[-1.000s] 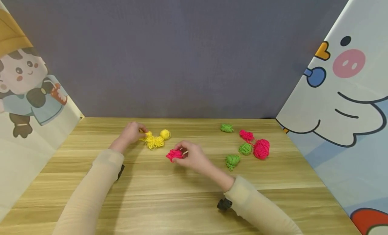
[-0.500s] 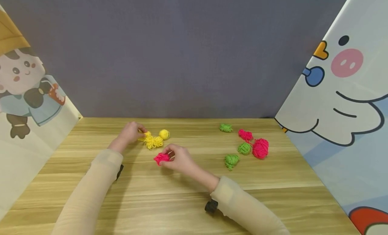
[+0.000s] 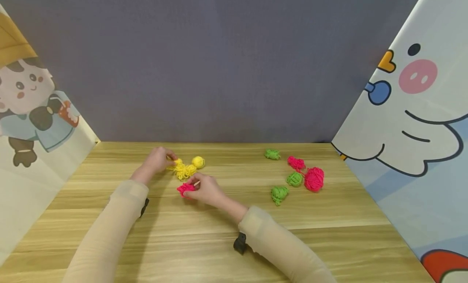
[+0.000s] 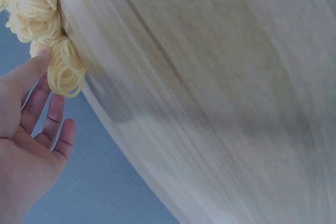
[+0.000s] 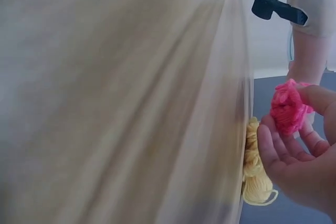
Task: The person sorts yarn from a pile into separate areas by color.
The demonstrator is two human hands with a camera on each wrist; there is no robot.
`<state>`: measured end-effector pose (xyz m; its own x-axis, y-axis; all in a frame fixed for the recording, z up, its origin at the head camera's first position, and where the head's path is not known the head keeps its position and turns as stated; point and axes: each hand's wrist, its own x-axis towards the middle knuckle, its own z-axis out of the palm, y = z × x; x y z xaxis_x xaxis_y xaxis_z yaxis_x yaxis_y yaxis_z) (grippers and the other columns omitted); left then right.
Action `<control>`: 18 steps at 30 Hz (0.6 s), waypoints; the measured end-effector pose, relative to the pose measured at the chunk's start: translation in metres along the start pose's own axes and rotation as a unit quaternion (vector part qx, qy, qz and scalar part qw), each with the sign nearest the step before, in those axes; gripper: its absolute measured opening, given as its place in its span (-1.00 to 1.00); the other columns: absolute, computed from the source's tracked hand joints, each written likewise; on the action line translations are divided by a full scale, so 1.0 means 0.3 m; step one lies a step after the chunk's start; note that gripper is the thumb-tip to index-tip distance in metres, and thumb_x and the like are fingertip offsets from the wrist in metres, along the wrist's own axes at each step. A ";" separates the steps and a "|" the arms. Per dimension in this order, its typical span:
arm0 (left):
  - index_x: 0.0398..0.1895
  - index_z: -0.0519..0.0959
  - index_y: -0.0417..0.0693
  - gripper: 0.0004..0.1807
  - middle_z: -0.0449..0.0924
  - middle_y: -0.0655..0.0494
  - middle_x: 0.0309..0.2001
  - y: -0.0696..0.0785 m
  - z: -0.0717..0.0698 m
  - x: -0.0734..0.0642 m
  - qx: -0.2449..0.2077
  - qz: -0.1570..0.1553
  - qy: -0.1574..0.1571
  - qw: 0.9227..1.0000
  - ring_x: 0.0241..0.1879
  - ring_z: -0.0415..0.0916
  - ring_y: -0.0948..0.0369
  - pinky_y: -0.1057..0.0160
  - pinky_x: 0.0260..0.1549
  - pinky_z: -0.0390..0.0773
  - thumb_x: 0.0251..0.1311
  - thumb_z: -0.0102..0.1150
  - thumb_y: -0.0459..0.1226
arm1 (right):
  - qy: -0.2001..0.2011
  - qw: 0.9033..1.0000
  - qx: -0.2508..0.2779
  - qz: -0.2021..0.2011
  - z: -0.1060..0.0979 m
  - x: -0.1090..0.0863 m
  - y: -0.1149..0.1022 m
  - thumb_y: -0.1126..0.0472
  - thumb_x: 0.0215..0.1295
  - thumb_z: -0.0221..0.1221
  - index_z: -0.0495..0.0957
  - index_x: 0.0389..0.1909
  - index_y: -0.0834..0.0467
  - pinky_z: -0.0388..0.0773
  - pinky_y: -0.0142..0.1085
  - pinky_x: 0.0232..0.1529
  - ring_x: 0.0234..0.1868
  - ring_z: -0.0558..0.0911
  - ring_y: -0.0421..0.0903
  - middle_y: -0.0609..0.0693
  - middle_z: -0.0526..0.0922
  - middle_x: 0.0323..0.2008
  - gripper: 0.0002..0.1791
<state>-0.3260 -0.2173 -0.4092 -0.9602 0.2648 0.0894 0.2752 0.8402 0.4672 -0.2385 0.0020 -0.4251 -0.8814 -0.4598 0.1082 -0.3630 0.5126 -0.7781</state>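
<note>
In the head view my left hand (image 3: 157,160) pinches the left end of a clump of looped yellow yarn (image 3: 181,171) on the table. The left wrist view shows the thumb pressed on a yellow yarn bundle (image 4: 66,69), the lower fingers spread loosely beneath. Close in front of that clump, my right hand (image 3: 207,189) holds a small bright pink yarn bundle (image 3: 185,189) between thumb and fingers. From the right wrist this pink bundle (image 5: 287,109) appears raised off the tabletop. A round yellow yarn ball (image 3: 198,162) touches the clump's right end.
Toward the right of the wooden table (image 3: 204,242) lie a large pink yarn ball (image 3: 314,179), a smaller pink bundle (image 3: 296,163), a round green ball (image 3: 294,178), a green bundle (image 3: 279,195) and another green bundle (image 3: 272,154). A grey panel (image 3: 219,72) stands behind.
My right hand has carried the pink yarn bundle leftward, to just in front of the yellow clump. The left hand has kept its place on the yellow yarn.
</note>
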 end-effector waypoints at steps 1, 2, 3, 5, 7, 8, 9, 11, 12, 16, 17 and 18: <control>-0.24 0.67 -0.22 -0.81 0.66 -0.16 -0.18 -0.001 -0.001 -0.001 0.001 -0.001 0.000 1.000 -0.12 0.55 -0.09 -0.08 -0.06 0.49 0.06 0.32 -0.35 | -0.001 1.000 -0.004 0.002 0.004 0.004 0.000 0.14 0.03 0.40 0.55 -0.22 0.13 0.51 -0.56 -0.43 -0.39 0.60 -0.34 -0.06 0.66 -0.23 -0.68; -0.24 0.67 -0.22 -0.82 0.66 -0.16 -0.18 -0.001 -0.002 -0.001 0.002 -0.001 0.000 1.000 -0.12 0.55 -0.09 -0.07 -0.06 0.49 0.06 0.32 -0.35 | -0.002 1.000 -0.006 0.002 0.007 0.009 0.000 0.14 0.03 0.41 0.55 -0.22 0.14 0.51 -0.56 -0.43 -0.39 0.60 -0.33 -0.06 0.65 -0.24 -0.68; -0.25 0.67 -0.22 -0.82 0.66 -0.17 -0.18 -0.002 -0.003 -0.001 0.002 0.001 0.000 1.000 -0.13 0.55 -0.09 -0.08 -0.07 0.49 0.06 0.32 -0.35 | -0.004 1.000 -0.009 0.003 0.011 0.014 0.001 0.14 0.02 0.41 0.55 -0.22 0.14 0.50 -0.56 -0.42 -0.39 0.59 -0.34 -0.06 0.65 -0.24 -0.68; -0.25 0.67 -0.21 -0.83 0.66 -0.16 -0.18 -0.004 -0.001 0.002 0.003 0.003 0.000 1.000 -0.13 0.55 -0.08 -0.07 -0.08 0.50 0.05 0.32 -0.35 | -0.005 1.000 -0.017 0.003 0.017 0.022 0.005 0.15 0.02 0.41 0.56 -0.22 0.14 0.50 -0.57 -0.41 -0.39 0.59 -0.34 -0.07 0.65 -0.25 -0.68; -0.26 0.68 -0.21 -0.83 0.67 -0.16 -0.19 -0.007 0.000 0.004 0.002 0.004 0.001 1.000 -0.14 0.56 -0.07 -0.06 -0.09 0.51 0.05 0.32 -0.35 | -0.010 1.000 -0.024 0.003 0.022 0.030 0.007 0.14 0.01 0.41 0.57 -0.22 0.15 0.49 -0.58 -0.41 -0.39 0.59 -0.35 -0.08 0.66 -0.26 -0.67; -0.26 0.67 -0.21 -0.83 0.67 -0.16 -0.19 -0.009 0.001 0.005 0.001 0.004 0.001 1.000 -0.14 0.55 -0.08 -0.06 -0.09 0.51 0.05 0.32 -0.35 | -0.012 1.000 -0.025 0.002 0.025 0.036 0.009 0.14 0.01 0.41 0.57 -0.22 0.15 0.49 -0.58 -0.41 -0.39 0.59 -0.35 -0.08 0.66 -0.26 -0.68; -0.26 0.67 -0.21 -0.83 0.67 -0.16 -0.19 -0.011 0.002 0.006 0.000 0.005 0.001 1.000 -0.14 0.55 -0.07 -0.06 -0.09 0.51 0.05 0.32 -0.36 | -0.015 1.000 -0.024 0.003 0.029 0.041 0.011 0.14 0.01 0.41 0.57 -0.22 0.15 0.49 -0.58 -0.40 -0.39 0.59 -0.35 -0.08 0.66 -0.26 -0.67; -0.27 0.68 -0.21 -0.84 0.67 -0.15 -0.20 -0.012 0.002 0.006 -0.001 0.005 0.003 1.000 -0.14 0.56 -0.07 -0.05 -0.09 0.51 0.05 0.32 -0.36 | -0.021 0.999 -0.024 0.003 0.033 0.050 0.013 0.14 0.00 0.42 0.58 -0.23 0.15 0.49 -0.59 -0.40 -0.37 0.59 -0.35 -0.08 0.66 -0.28 -0.67; -0.27 0.68 -0.20 -0.84 0.67 -0.15 -0.20 -0.012 0.002 0.007 -0.001 0.004 0.003 1.000 -0.15 0.56 -0.07 -0.05 -0.09 0.51 0.04 0.33 -0.36 | -0.024 0.999 -0.023 0.005 0.035 0.053 0.013 0.14 0.00 0.42 0.58 -0.23 0.14 0.49 -0.58 -0.41 -0.37 0.59 -0.35 -0.08 0.65 -0.28 -0.67; -0.29 0.68 -0.21 -0.84 0.67 -0.15 -0.21 -0.013 0.003 0.009 0.000 0.009 0.003 1.000 -0.16 0.55 -0.08 -0.05 -0.10 0.51 0.04 0.33 -0.35 | -0.031 0.999 -0.027 0.014 0.040 0.064 0.011 0.14 -0.03 0.44 0.57 -0.27 0.14 0.48 -0.58 -0.42 -0.37 0.57 -0.36 -0.09 0.65 -0.32 -0.68; -0.29 0.68 -0.21 -0.85 0.67 -0.15 -0.21 -0.013 0.004 0.009 0.000 0.009 0.002 1.000 -0.16 0.55 -0.08 -0.05 -0.10 0.51 0.04 0.33 -0.35 | -0.033 0.999 -0.030 0.017 0.040 0.067 0.009 0.13 -0.03 0.44 0.58 -0.28 0.13 0.47 -0.58 -0.43 -0.37 0.56 -0.36 -0.10 0.65 -0.33 -0.68; -0.29 0.67 -0.21 -0.85 0.67 -0.16 -0.21 -0.013 0.004 0.009 0.000 0.008 0.001 1.000 -0.16 0.55 -0.08 -0.06 -0.10 0.51 0.04 0.33 -0.35 | -0.035 0.999 -0.030 0.019 0.041 0.068 0.008 0.13 -0.03 0.44 0.58 -0.28 0.14 0.47 -0.58 -0.43 -0.38 0.56 -0.36 -0.10 0.65 -0.33 -0.68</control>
<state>-0.3296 -0.2194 -0.4118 -0.9558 0.2766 0.0994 0.2903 0.8357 0.4661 -0.2537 -0.0150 -0.4322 -0.8727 -0.4871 0.0334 -0.3482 0.5728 -0.7420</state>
